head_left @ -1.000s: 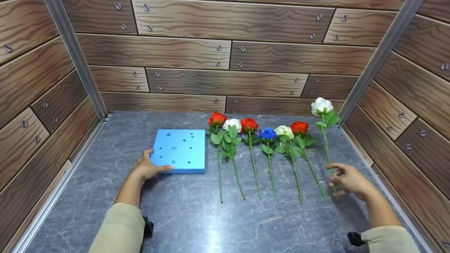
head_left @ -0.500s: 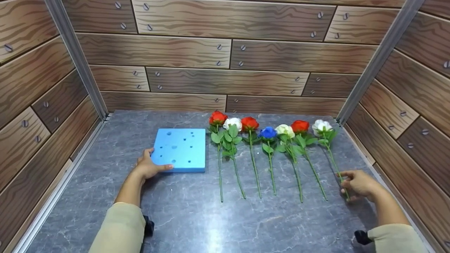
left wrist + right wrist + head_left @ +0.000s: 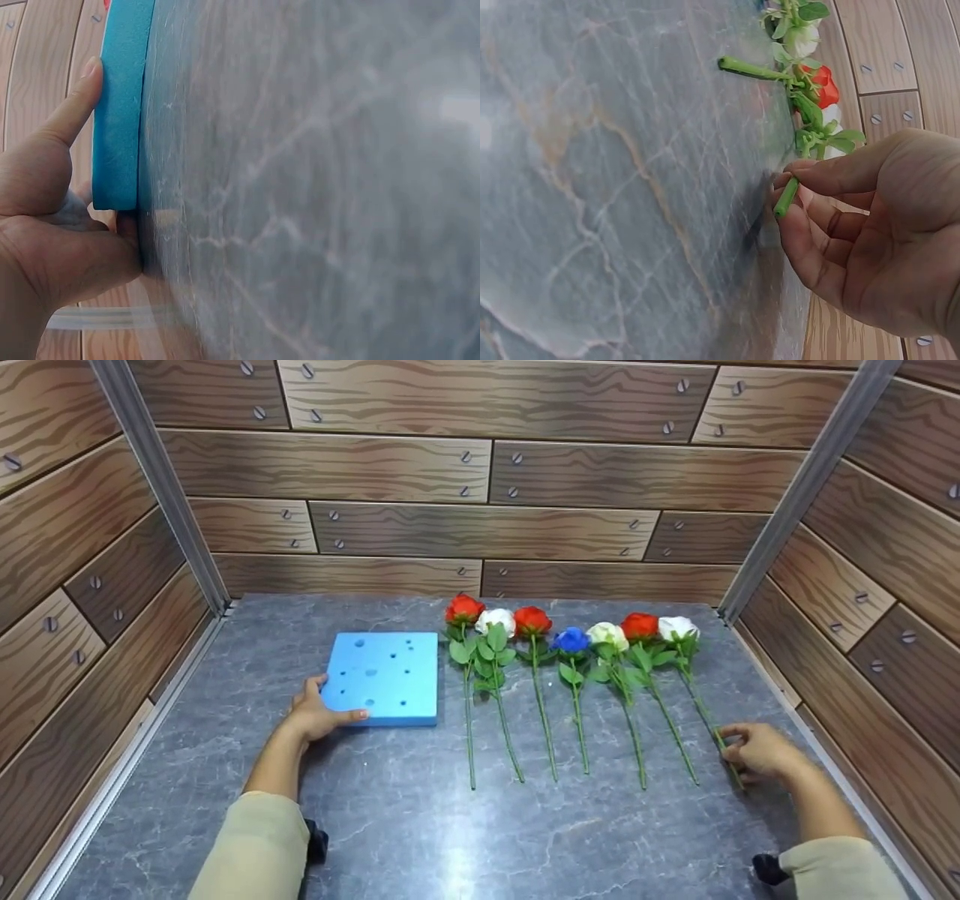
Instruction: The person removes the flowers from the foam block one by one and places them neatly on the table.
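Observation:
My left hand (image 3: pixel 313 718) holds the near left corner of a flat blue foam block (image 3: pixel 397 675) with several holes in its top. The thumb (image 3: pixel 79 101) lies along its front side, while the other fingers are mostly hidden beyond the left side. With thumb and fingers, my right hand (image 3: pixel 761 751) pinches the lower stem of an artificial white rose (image 3: pixel 679 630). Its bloom is at the back right, close beside a red rose (image 3: pixel 640 627). In the right wrist view, the green stem end (image 3: pixel 786 201) pokes out between thumb and fingers, close over the table.
Left of the red rose lie a cream rose (image 3: pixel 607 637), a blue rose (image 3: pixel 571 640), another red rose (image 3: pixel 532 621), a white rose (image 3: pixel 496 622) and a red rose (image 3: pixel 464 608), stems toward me. Wood-patterned walls (image 3: pixel 405 532) enclose the grey marbled table (image 3: pixel 555 840).
My right hand has lowered the white rose from above the table and moved slightly right. Its bloom has then swung left toward the red rose. The left hand stays on the foam block.

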Motion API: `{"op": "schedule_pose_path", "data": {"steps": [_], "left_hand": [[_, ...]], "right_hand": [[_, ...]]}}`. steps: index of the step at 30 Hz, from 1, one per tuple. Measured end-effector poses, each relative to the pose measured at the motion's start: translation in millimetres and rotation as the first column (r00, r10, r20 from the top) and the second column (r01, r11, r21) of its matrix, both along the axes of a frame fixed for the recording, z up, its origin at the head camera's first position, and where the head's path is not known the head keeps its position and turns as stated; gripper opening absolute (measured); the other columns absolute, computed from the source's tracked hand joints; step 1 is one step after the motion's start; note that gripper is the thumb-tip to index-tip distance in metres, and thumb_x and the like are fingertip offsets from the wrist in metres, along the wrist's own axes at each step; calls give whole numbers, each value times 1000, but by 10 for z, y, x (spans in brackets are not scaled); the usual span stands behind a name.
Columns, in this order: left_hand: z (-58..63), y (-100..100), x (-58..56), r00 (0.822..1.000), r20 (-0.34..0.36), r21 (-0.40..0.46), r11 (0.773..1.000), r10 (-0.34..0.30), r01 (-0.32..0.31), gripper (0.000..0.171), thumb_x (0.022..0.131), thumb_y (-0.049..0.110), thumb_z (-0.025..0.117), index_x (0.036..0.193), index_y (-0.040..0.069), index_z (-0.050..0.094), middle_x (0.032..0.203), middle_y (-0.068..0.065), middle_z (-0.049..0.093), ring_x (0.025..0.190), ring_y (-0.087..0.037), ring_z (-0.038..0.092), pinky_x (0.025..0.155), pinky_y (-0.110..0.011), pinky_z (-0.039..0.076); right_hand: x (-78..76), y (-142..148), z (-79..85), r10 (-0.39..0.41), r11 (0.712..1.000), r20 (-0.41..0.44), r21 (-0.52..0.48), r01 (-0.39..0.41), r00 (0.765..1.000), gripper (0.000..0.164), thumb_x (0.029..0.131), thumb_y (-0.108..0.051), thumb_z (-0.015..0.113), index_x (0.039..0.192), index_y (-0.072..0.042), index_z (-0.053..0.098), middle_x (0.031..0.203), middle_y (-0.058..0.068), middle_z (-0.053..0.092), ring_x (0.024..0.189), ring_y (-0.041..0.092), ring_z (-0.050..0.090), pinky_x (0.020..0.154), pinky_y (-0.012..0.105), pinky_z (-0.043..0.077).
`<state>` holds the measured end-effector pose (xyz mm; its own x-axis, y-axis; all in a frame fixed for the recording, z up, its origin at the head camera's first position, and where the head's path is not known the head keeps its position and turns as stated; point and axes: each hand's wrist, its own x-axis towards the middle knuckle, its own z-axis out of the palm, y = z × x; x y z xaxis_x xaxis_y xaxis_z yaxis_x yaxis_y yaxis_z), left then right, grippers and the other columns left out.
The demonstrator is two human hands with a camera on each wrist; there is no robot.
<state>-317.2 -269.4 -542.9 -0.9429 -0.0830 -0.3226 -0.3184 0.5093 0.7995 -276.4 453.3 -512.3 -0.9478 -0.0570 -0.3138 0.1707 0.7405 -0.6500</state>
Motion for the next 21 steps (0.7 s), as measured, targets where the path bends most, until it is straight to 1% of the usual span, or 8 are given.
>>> {"op": "schedule_pose_path", "data": {"steps": [1, 5, 8, 12, 15, 21], "left_hand": [[0, -4, 6, 1000, 0, 0, 1000, -1, 1, 131, 86, 49, 92, 173, 13, 1, 176, -35, 1, 164, -57, 10, 132, -71, 22], [1, -23, 18, 1000, -10, -6, 1000, -16, 16, 131, 87, 49, 91, 173, 12, 0, 175, -36, 1, 163, -59, 10, 131, -72, 23], [7, -29, 21, 1000, -12, -13, 1000, -20, 20, 130, 87, 50, 91, 173, 13, 1, 175, -36, 1, 163, -58, 11, 130, -72, 24], [9, -43, 29, 1000, -10, -17, 1000, -19, 19, 131, 86, 51, 91, 173, 13, 0, 176, -36, 0, 163, -58, 11, 130, -72, 23], [9, -54, 34, 1000, -9, -18, 1000, -23, 23, 133, 86, 53, 91, 173, 12, -1, 176, -36, 0, 163, -59, 10, 130, -73, 22], [6, -40, 45, 1000, -7, -17, 1000, -21, 21, 132, 86, 53, 91, 174, 13, 0, 176, -36, -1, 163, -59, 8, 130, -73, 22]], "right_hand": [[1, -4, -6, 6, 1000, -7, 8, -6, 1000, 55, 103, -2, 60, 149, 21, 41, 110, 23, 70, 89, 18, 65, 71, 36, 63], [6, -23, -26, 4, 1000, -16, 29, -3, 1000, 56, 101, -3, 62, 149, 19, 43, 110, 22, 70, 88, 17, 65, 69, 35, 63], [11, -35, -35, 0, 1000, -22, 28, 0, 1000, 56, 101, -3, 63, 149, 19, 44, 103, 15, 70, 85, 17, 65, 69, 35, 62], [24, -49, -57, 14, 1000, -42, 26, -13, 999, 55, 101, -2, 64, 147, 20, 45, 90, 5, 66, 79, 16, 62, 66, 34, 60], [37, -54, -80, 19, 999, -57, 32, -17, 998, 53, 100, -1, 65, 146, 20, 47, 85, 2, 63, 76, 16, 60, 63, 32, 59], [53, -40, -96, 3, 999, -78, 44, 1, 997, 53, 100, -2, 70, 144, 19, 50, 86, 1, 65, 76, 14, 61, 62, 31, 59]]}}
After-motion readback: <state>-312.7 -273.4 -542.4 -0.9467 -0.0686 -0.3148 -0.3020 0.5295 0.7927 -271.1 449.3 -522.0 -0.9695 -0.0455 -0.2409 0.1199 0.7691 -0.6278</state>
